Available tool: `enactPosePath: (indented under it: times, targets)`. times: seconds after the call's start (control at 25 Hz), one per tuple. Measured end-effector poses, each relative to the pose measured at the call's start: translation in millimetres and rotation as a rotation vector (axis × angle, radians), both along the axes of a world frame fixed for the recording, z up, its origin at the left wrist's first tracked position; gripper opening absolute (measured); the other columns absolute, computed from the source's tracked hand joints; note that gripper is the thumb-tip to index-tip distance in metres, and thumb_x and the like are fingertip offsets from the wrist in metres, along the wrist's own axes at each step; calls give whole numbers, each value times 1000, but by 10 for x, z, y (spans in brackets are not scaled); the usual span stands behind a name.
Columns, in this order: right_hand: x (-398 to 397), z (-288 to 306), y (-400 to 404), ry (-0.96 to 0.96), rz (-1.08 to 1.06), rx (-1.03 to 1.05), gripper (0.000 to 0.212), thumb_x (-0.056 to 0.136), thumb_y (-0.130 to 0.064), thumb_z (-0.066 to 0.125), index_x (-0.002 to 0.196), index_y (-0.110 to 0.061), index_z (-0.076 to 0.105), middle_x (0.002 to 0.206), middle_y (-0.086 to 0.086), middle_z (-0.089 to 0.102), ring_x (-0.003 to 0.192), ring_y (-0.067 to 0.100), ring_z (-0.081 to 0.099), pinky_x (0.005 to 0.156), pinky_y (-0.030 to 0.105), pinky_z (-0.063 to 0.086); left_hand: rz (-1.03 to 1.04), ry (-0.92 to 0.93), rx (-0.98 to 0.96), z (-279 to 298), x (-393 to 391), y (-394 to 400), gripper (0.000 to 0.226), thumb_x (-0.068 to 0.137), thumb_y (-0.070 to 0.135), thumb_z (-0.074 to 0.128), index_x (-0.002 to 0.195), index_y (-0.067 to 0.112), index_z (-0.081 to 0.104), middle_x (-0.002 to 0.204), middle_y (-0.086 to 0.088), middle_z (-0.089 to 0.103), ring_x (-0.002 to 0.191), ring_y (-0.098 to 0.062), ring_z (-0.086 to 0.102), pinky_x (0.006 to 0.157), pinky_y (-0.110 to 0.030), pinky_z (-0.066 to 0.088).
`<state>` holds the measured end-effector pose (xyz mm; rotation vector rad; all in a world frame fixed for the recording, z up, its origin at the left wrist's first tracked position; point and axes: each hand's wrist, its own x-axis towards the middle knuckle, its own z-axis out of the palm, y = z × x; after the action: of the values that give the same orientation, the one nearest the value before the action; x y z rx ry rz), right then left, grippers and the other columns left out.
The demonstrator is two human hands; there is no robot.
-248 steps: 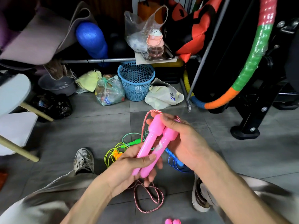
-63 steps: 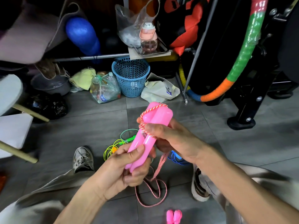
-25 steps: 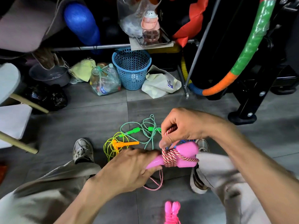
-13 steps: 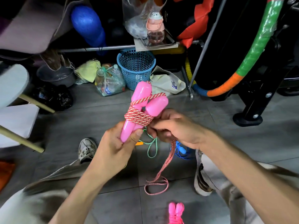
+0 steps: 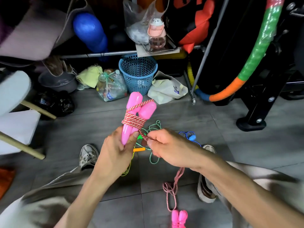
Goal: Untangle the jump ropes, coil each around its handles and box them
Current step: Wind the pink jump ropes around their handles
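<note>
While the left hand (image 5: 115,148) grips the pink handles (image 5: 138,116) upright, the right hand (image 5: 166,145) pinches the red-and-white rope (image 5: 134,120) coiled around them; a blue basket (image 5: 137,72) stands at twelve o'clock.

Cluttered home gym storage: hoop (image 5: 256,51), black equipment frame (image 5: 256,102).

The left hand (image 5: 115,150) grips the lower ends of two pink handles (image 5: 138,112) held upright together, with red-white rope (image 5: 134,120) coiled round their middle. The right hand (image 5: 171,148) pinches the rope just below the coil, its tail hanging to the floor (image 5: 230,145). Green (image 5: 153,129) and blue (image 5: 190,137) ropes lie beneath.
</note>
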<state>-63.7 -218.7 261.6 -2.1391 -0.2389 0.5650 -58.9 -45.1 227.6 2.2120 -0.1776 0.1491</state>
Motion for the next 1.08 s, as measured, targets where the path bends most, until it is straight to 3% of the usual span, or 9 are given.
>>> enactPosePath:
  times: [0.08,0.16,0.28,0.4,0.52,0.64,0.8,0.88,1.08]
  targets:
    - [-20,98,-46,257,-47,267,21,100,-11,44,79,-7,47,60,2,39,45,8,24,40,21,18,-5,4,64,-6,-6,-34,14,93,31,56,84,20,54,60,8,54,61,-13,57,52,-19,38]
    - [-49,141,-74,390,-33,332,20,98,-8,44,79,-6,47,59,-1,38,43,6,20,38,17,14,0,1,152,-38,19,-52,15,94,34,54,88,20,50,63,9,53,69,-27,60,55,-32,35]
    - [-106,106,-33,218,38,17,20,95,-13,46,87,3,55,62,1,43,48,12,30,43,24,24,-35,17,244,-125,73,-39,14,95,34,52,94,20,50,71,1,57,76,-35,62,57,-34,34]
    - [-123,103,-39,-23,149,-235,24,89,-16,51,67,-9,48,56,1,44,51,16,37,49,30,30,-154,67,300,-181,44,-34,14,96,32,51,97,19,47,80,-5,64,78,-34,63,59,-36,40]
    - [-109,139,-147,26,204,-269,17,86,-14,53,73,-6,58,62,2,65,49,7,50,48,24,39,-278,136,365,-225,-7,-69,11,95,28,51,99,20,46,90,-7,65,87,-32,61,66,-35,39]
    - [-74,196,-242,-83,207,-366,21,86,-12,53,67,-7,60,68,5,69,48,1,52,44,16,36,-373,137,443,-321,-56,-128,9,93,24,51,101,21,49,97,-5,65,95,-29,59,72,-30,39]
    - [24,174,-272,-300,227,-495,4,78,-20,66,76,-20,68,74,-4,64,68,10,53,63,30,43,-536,110,584,-408,-141,-215,14,93,28,49,105,22,54,104,-4,65,101,-24,58,79,-28,38]
    - [86,146,-288,-346,307,-524,9,78,-30,73,86,-26,72,83,-7,67,75,7,51,70,29,41,-598,87,588,-370,-173,-231,13,93,30,51,103,23,56,105,-3,66,102,-24,57,81,-29,38]
    - [229,198,-396,-280,281,-454,30,71,-43,81,99,-36,72,85,-17,67,76,-2,57,65,19,40,-627,5,490,-344,-141,-173,11,92,34,56,94,23,54,97,-3,66,94,-26,59,81,-34,44]
